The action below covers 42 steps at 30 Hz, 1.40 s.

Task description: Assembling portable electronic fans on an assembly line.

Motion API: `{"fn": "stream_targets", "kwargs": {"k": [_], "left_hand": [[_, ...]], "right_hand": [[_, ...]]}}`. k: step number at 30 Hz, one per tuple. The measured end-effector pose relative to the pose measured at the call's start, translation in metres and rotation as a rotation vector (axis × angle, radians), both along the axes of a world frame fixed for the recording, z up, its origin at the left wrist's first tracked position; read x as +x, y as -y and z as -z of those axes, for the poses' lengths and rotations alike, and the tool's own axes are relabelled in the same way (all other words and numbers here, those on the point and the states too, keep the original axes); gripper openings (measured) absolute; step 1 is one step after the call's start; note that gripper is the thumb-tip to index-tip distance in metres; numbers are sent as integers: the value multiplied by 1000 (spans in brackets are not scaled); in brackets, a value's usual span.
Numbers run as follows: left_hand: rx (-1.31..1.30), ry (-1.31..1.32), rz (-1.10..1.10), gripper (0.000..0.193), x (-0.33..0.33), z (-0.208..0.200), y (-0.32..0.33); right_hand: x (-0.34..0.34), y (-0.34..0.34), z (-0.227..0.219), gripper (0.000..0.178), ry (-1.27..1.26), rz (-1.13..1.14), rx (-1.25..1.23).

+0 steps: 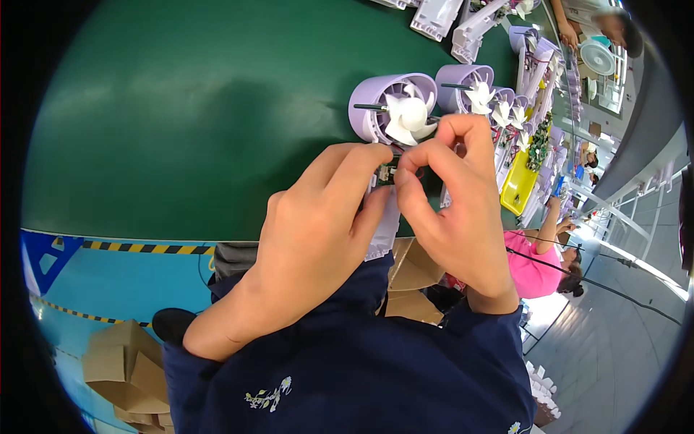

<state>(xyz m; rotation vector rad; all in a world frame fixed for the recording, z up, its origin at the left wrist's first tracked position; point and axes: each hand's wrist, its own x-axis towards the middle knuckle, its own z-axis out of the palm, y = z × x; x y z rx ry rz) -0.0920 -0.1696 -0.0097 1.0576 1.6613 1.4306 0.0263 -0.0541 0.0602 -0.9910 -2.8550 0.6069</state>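
Note:
A lavender handheld fan housing lies at the table's near edge, its round head holding a white fan blade and its pale handle pointing toward me. My left hand grips the handle just below the head, index finger and thumb either side of a small green circuit board. Over the board's right side, my right hand is closed in a pinch, thumb and index finger together. Whatever sits between those fingertips is hidden. A thin dark rod sticks out left from the blade's hub.
More lavender fan housings stand in a row to the right, beside a yellow tray. Loose white shells lie at the far edge of the green table. A co-worker in pink sits at the right. Cardboard boxes stand lower left.

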Motion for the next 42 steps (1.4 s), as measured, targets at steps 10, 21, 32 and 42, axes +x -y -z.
{"fn": "stream_targets", "kwargs": {"k": [10, 21, 32, 42], "left_hand": [[18, 31, 24, 38, -3, 6, 0], [43, -13, 10, 45, -2, 9, 2], [53, -8, -11, 38, -4, 10, 2], [73, -31, -35, 38, -2, 13, 2]], "right_hand": [[-12, 6, -9, 15, 114, 24, 23], [-20, 6, -8, 11, 136, 120, -105], [-36, 8, -20, 14, 347, -18, 18], [-40, 9, -21, 15, 416, -136, 35]]}}
